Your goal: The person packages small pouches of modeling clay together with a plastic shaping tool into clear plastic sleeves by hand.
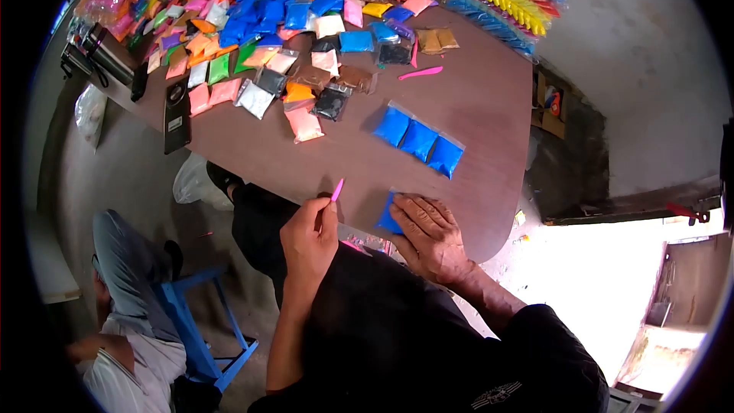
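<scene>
My left hand (310, 231) is closed in a pinch around a slim pink plastic clay tool (338, 189), its pointed end sticking up past the fingers. It is near the table's front edge. Over a blue clay packet (388, 216) on the table lies my right hand (428, 231), fingers together on top and thumb by the near edge; much of the packet is hidden under it. Beyond that hand sits a joined strip of three blue packets (419, 140). A second pink clay tool (420, 73) rests farther back on the table.
A large heap of coloured packets (252, 15) covers the far side of the brown table (489, 183). Bundled bags of tools (505, 0) stand at back right. A dark phone-like slab (177, 116) lies at left. Another person (130, 291) sits lower left beside a blue stool (200, 321).
</scene>
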A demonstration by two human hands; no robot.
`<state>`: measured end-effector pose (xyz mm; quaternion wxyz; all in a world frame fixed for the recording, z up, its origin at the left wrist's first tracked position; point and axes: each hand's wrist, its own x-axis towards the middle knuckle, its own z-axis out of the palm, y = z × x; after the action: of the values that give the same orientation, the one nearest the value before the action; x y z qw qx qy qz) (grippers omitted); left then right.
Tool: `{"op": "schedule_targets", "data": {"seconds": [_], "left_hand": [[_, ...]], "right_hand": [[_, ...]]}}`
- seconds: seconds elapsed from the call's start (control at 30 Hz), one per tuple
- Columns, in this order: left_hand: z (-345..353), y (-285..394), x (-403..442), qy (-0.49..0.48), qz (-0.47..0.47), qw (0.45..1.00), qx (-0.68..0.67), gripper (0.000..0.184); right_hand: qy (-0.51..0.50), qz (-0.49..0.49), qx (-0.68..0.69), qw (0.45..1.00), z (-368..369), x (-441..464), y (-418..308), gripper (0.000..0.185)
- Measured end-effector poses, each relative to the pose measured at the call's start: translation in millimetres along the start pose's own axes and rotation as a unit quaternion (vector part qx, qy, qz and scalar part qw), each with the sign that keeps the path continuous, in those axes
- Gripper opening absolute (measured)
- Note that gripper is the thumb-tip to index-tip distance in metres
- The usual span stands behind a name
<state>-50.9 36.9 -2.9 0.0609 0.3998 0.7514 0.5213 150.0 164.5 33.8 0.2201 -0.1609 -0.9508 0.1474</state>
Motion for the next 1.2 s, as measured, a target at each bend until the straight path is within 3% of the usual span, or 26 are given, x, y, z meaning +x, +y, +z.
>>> {"op": "schedule_targets", "data": {"seconds": [0.23, 0.3, 0.43, 0.73, 1.07, 1.2], "left_hand": [[-0.9, -15.0, -16.1, 0.083, 0.023, 0.996, -0.028, 0.008], [-5.8, -20.1, -21.3, 0.096, -0.025, 0.994, -0.034, 0.007], [-4.2, -23.9, -19.0, 0.117, 0.02, 0.993, -0.023, 0.008], [0.0, -24.6, -20.8, 0.132, 0.003, 0.991, -0.037, 0.011], [-4.5, -25.6, -21.0, 0.098, -0.058, 0.991, -0.068, 0.011], [0.4, -26.4, -13.7, 0.126, -0.017, 0.99, -0.062, 0.01]], "right_hand": [[-0.013, 0.02, 0.009, 1.0, -3.2, 0.7, -3.4, 0.057], [0.0, 0.026, 0.025, 0.999, -1.7, -1.1, -1.7, 0.056], [0.046, 0.045, 0.047, 0.997, 0.8, 5.8, 8.8, 0.054], [0.142, 0.018, -0.1, 0.985, 1.5, 95.8, 47.5, 0.046], [0.099, 0.018, -0.114, 0.988, 30.8, 110.1, 68.8, 0.045], [0.089, 0.02, -0.124, 0.988, 32.9, 108.3, 70.9, 0.047]]}}
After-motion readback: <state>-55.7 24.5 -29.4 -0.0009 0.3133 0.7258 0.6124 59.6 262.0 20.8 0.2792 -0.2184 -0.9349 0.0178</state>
